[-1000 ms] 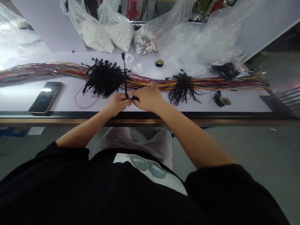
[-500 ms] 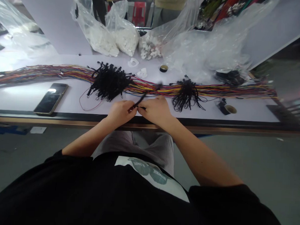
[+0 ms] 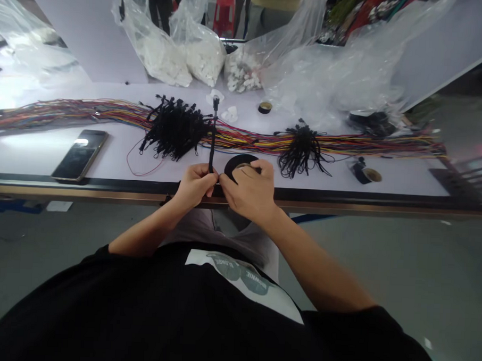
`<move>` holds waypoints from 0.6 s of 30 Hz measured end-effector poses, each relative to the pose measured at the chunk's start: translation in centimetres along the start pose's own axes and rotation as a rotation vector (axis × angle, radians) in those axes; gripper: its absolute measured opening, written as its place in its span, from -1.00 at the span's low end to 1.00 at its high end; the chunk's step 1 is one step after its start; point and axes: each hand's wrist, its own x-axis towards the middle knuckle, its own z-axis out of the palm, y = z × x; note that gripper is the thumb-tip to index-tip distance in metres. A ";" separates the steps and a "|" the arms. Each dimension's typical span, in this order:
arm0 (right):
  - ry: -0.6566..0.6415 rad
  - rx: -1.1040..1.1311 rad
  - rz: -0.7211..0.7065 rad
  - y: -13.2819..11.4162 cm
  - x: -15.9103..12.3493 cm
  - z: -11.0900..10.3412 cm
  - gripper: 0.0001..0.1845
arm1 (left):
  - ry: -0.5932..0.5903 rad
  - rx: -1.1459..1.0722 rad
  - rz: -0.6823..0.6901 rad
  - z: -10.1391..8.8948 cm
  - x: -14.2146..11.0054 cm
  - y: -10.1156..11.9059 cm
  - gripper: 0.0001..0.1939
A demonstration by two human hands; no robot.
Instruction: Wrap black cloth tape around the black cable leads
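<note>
My left hand (image 3: 197, 185) is closed on a black wrapped cable (image 3: 213, 136), which stands up from the fingers and has a small connector at its far end. Beside it, my right hand (image 3: 251, 190) grips a roll of black tape (image 3: 232, 163), with fingers over its ring. The fingertips of both hands nearly meet at the cable's lower end. Behind them a long bundle of coloured wires (image 3: 262, 145) runs across the table. A large heap of black cable ends (image 3: 177, 129) lies on it to the left, a smaller black cluster (image 3: 302, 151) to the right.
A phone (image 3: 80, 155) lies at the left near the table edge (image 3: 104, 194). A small tape roll (image 3: 264, 107) sits behind the wires, and another roll (image 3: 369, 176) at the right. Plastic bags of white parts (image 3: 204, 59) line the back. A person (image 3: 272, 17) stands beyond.
The black cable has swung from a slant to nearly upright in my left hand. A tape roll now shows in my right hand, which has turned and opened its grip around it.
</note>
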 end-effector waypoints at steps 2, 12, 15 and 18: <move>0.032 -0.016 0.016 -0.2 -0.4 0.1 -0.71 | 0.024 -0.075 -0.046 0.5 -0.1 -0.2 -0.90; -0.019 0.396 0.568 -1.3 -2.5 -2.4 -0.66 | -0.020 0.366 0.098 -2.2 2.1 2.3 -0.77; 0.056 0.775 0.684 1.5 -1.4 -1.9 -0.64 | -0.543 0.518 0.108 -1.4 1.0 2.8 -0.73; -0.012 1.028 0.622 3.0 -0.4 -1.9 -0.63 | -0.742 0.601 0.099 -0.5 0.5 2.9 -0.73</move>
